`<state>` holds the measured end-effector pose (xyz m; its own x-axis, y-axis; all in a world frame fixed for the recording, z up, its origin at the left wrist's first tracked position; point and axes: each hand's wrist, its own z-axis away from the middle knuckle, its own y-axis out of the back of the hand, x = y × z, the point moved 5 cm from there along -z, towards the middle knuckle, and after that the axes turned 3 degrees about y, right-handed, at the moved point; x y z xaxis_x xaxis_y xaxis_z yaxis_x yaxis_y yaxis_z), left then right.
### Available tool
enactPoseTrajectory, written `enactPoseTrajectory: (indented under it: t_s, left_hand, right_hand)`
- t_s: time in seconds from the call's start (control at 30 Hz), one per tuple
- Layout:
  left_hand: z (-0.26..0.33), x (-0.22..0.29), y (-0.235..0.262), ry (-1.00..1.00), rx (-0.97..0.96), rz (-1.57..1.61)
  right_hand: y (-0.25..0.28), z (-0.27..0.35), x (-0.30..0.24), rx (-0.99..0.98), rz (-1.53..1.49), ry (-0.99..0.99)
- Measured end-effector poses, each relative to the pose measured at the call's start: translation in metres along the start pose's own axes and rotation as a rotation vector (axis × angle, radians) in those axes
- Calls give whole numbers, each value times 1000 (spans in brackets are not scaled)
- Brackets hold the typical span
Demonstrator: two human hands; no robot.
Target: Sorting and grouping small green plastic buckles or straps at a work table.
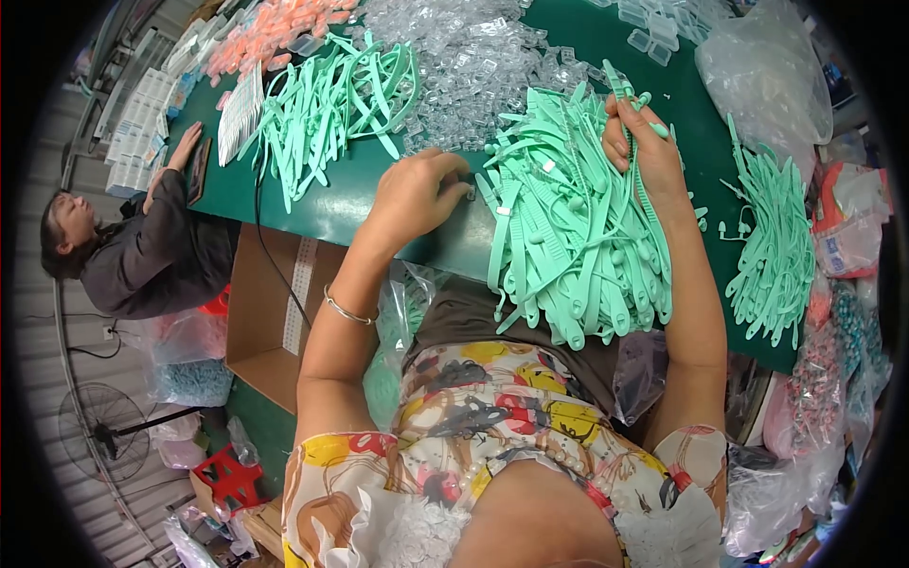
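Note:
My right hand (649, 156) is closed round a mint-green toothed plastic strap (620, 80), whose end sticks up past the fingers. Below and left of that hand lies a big heap of similar straps (578, 227), spilling over the table's near edge. My left hand (417, 194) rests low over the green tabletop, its fingers curled together. A tiny greyish piece (471, 193) shows at its fingertips; I cannot make out whether it is gripped. Just beyond the left hand spreads a pile of small clear plastic pieces (464, 85).
Another strap pile (331, 109) lies at the far left beside a stack of white cards (241, 114); a third bunch (772, 246) lies at right. Orange pieces (275, 33) and a clear bag (767, 71) sit farther back. A co-worker (142, 246) leans at the left edge. A carton (265, 312) stands below.

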<state>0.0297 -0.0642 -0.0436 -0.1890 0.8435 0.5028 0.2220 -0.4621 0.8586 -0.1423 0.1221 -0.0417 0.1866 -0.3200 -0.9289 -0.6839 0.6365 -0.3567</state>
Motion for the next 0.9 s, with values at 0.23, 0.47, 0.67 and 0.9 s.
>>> enactPoseTrajectory:
  t_s: [0.23, 0.47, 0.67, 0.9]
  left_hand:
    - [2, 6, -10, -151, -12, -20]
    - [-22, 28, 5, -198, 168, 372]
    - [-44, 63, 9, -309, 232, 449]
    - [-49, 73, 7, -330, 243, 448]
  right_hand:
    - [-5, 2, -4, 25, 93, 0]
    - [-14, 10, -13, 38, 207, 29]
    - [-21, 17, -13, 17, 266, 50]
    - [-19, 15, -15, -32, 307, 76]
